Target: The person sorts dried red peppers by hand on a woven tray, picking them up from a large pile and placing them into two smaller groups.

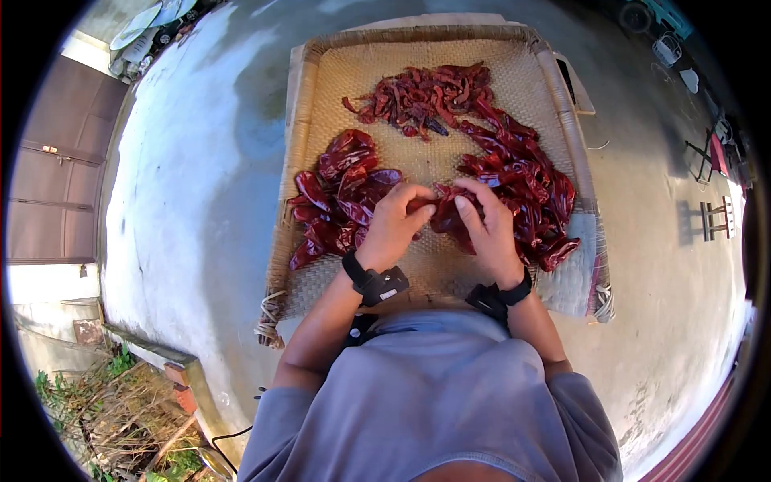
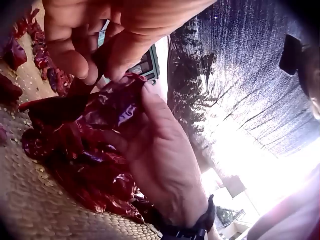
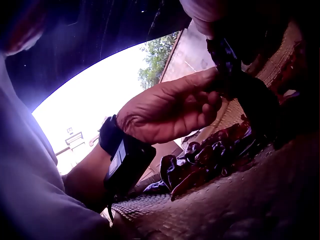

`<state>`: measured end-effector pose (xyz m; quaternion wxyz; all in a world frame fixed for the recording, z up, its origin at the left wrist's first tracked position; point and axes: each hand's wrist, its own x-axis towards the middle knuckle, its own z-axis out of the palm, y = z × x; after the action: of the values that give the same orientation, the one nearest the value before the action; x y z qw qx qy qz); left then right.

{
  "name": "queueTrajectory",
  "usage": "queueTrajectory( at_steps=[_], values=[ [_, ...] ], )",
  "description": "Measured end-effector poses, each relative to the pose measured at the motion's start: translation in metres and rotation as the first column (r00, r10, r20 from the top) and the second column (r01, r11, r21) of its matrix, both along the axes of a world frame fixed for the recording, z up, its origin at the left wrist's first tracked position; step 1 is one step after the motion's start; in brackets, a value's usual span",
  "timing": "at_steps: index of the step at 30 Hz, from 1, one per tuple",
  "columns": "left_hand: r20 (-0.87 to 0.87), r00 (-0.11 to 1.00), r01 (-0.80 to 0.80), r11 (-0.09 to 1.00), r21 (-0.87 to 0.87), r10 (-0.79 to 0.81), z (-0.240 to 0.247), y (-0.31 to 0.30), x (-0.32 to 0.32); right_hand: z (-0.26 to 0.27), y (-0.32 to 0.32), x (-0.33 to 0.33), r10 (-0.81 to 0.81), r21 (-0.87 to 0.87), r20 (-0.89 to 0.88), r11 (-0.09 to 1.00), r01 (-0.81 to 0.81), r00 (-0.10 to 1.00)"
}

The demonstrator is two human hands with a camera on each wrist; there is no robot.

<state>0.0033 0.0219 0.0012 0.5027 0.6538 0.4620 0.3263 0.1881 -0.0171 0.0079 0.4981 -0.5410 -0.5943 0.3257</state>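
both hands together: left hand and right hand pinch one dark red dried chili over the woven bamboo tray, piles flanking them.

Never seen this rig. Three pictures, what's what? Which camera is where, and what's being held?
No machine: a person works with bare hands. The wide picture is from a head camera looking down; the other two are from cameras on each wrist, so each mostly shows the opposite hand. A woven tray on concrete ground carries three heaps of dried red chilies. The left hand and right hand pinch one dried chili between them over the tray's middle.
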Motion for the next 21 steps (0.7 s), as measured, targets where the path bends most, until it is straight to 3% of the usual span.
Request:
queueTrajectory(
  at_steps=[2,4,9,12,15,18,21],
  values=[
    [0.017,0.998,-0.061,0.998,0.009,0.061,-0.007,0.001,-0.004,0.011,-0.001,0.003,-0.104,0.005,0.055,0.995,0.104,0.993],
    [-0.016,0.996,-0.087,0.996,-0.004,0.087,-0.012,0.001,-0.011,0.005,0.004,0.012,-0.144,0.155,0.149,0.981,0.12,0.978],
    [-0.054,0.991,-0.121,0.992,-0.021,0.12,-0.021,-0.003,-0.017,0.008,-0.004,0.026,-0.155,-0.039,0.445,0.981,0.192,0.882],
    [-0.092,0.989,-0.107,0.992,0.064,0.113,-0.033,-0.003,-0.02,0.0,-0.005,0.028,-0.216,0.009,0.575,0.966,0.258,0.789],
    [-0.091,0.976,-0.179,0.968,0.176,0.197,-0.034,-0.004,-0.016,0.0,-0.001,0.027,-0.233,0.114,0.583,0.972,0.206,0.778],
    [-0.136,0.97,-0.167,0.961,0.221,0.2,-0.028,-0.003,-0.017,0.003,0.005,0.02,-0.161,0.236,0.718,0.972,-0.02,0.677],
    [-0.153,0.967,-0.158,0.952,0.261,0.203,-0.021,-0.005,-0.017,-0.009,0.01,0.011,-0.101,0.214,0.777,0.971,-0.11,0.621]
  ],
)
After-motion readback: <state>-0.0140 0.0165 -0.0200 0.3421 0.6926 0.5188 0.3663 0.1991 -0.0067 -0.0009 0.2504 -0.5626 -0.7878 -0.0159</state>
